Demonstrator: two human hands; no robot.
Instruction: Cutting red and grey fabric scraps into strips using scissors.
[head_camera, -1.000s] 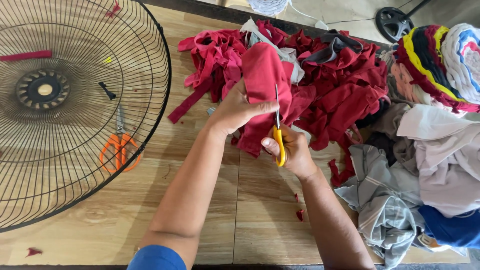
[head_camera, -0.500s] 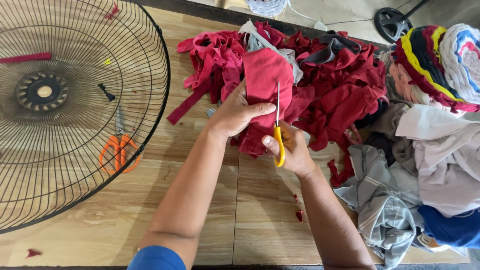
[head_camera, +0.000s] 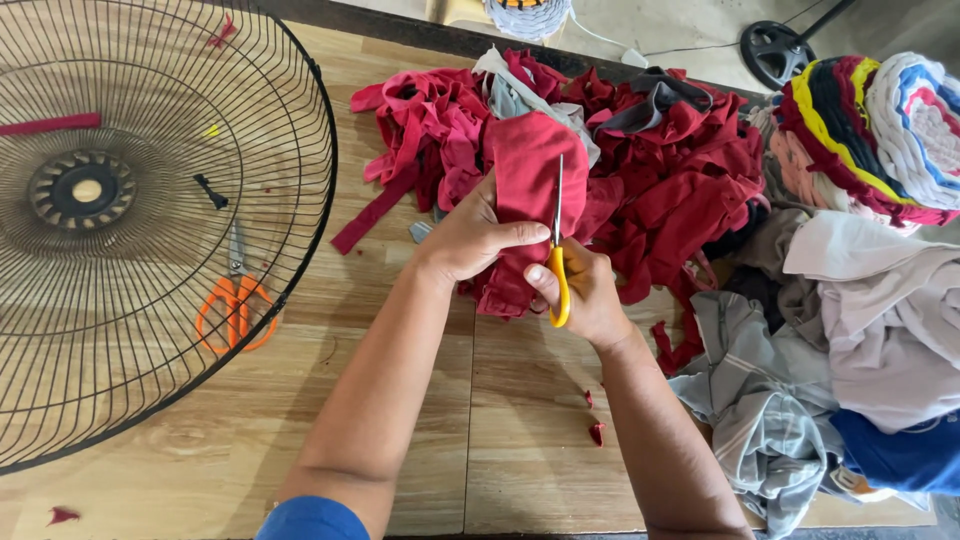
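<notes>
The right hand (head_camera: 590, 295) grips yellow-handled scissors (head_camera: 558, 250), blades up the red cloth (head_camera: 525, 190). The left hand (head_camera: 475, 235) pinches that cloth taut so it cuts cleanly, over the wooden counter (head_camera: 500, 430) beside the red scrap pile (head_camera: 680, 170).

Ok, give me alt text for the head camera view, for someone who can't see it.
A right hand cuts a red cloth piece with yellow-handled scissors while the left hand holds it, over a wooden table. Behind lies a red fabric pile; at left, orange-handled scissors lie under a black wire fan guard.
</notes>
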